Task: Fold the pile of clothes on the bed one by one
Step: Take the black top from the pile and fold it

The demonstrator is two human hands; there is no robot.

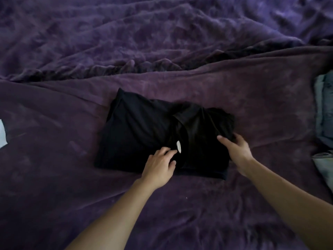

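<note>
A black garment (144, 127) lies folded into a rough rectangle on the purple blanket (54, 177), with a small white tag (179, 146) showing near its front middle. My left hand (159, 164) rests palm down on the garment's front edge, fingers loosely spread, the index fingertip beside the tag. My right hand (234, 150) is at the garment's bunched right end, thumb on top of the cloth and fingers curled over its right edge. The fingertips of that hand are hidden in the dark fabric.
Grey-blue clothes (324, 109) are piled at the right edge of the bed, with more pale cloth (323, 165) below them. A white patch (2, 132) shows at the far left. The blanket is heaped in folds (126, 42) behind the garment.
</note>
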